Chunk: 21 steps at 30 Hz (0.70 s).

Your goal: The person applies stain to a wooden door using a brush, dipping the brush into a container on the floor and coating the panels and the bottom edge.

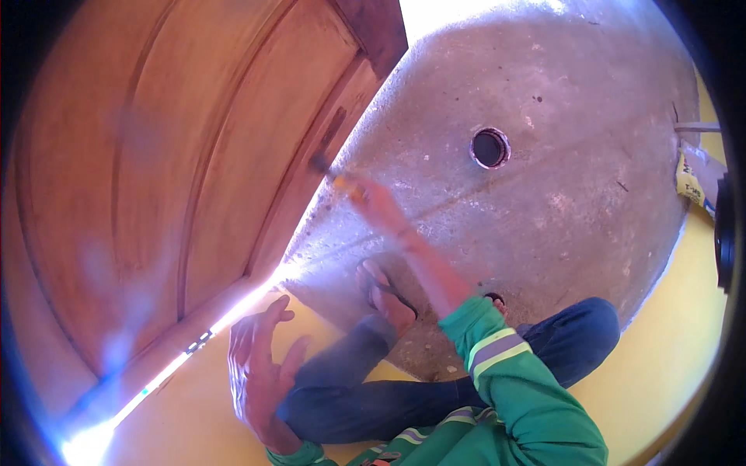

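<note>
My right hand [378, 203], blurred, grips a tool [332, 175] whose tip meets the edge of the wooden door [155, 179]; the tool's kind is unclear. My left hand [260, 373] hovers below the door, fingers spread, holding nothing. A round floor drain [490, 147] lies right of the door, my sandalled foot [385, 293] below it.

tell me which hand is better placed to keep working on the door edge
Right, most likely. The right hand is stretched out with a tool at the door edge. The left hand is open and empty, low, off the door.
</note>
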{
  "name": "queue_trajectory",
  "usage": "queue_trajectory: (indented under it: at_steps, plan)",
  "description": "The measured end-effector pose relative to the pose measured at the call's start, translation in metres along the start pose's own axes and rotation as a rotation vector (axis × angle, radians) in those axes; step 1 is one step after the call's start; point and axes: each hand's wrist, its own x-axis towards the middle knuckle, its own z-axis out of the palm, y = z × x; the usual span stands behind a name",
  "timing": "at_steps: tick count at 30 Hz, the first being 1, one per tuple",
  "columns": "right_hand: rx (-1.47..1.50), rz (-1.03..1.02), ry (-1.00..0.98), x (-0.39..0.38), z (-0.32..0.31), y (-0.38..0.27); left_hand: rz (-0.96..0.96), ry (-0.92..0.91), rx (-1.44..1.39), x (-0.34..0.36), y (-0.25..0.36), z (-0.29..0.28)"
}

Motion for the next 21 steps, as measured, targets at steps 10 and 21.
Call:
queue_trajectory:
  at_steps: [10,21]
  plan:
    - [-0.224,-0.039,0.081,0.106,-0.141,-0.038,0.079,0.062,0.020,-0.016,-0.004,-0.009]
    - [-0.187,-0.022,-0.040,0.012,-0.062,-0.028,0.062,0.024,-0.044,-0.009,0.010,-0.016]
